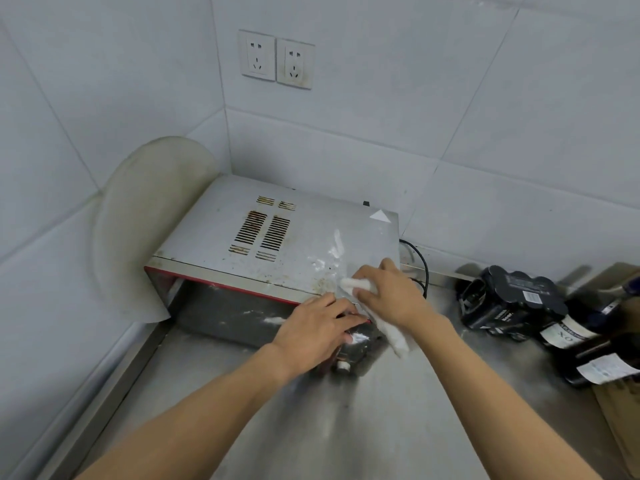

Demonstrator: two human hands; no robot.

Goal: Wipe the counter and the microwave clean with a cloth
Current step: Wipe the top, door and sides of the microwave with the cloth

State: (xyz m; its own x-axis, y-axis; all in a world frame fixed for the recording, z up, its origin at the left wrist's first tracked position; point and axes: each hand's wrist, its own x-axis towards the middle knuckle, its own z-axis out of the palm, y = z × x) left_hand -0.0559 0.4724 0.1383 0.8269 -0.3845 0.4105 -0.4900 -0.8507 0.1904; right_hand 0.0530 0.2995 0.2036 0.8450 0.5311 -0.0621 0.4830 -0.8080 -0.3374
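Note:
A grey, stained microwave with a red front trim stands in the corner on the steel counter. White powder smears its top near the right front corner. My right hand grips a white cloth and presses it on that top corner; the cloth's tail hangs down over the front. My left hand lies with straight fingers on the front top edge of the microwave, beside the right hand. White powder also marks the dark door.
A round pale board leans against the left wall beside the microwave. Dark bottles and a black pack lie on the counter at right, by a cardboard box. A black cord runs behind the microwave. Two wall sockets sit above.

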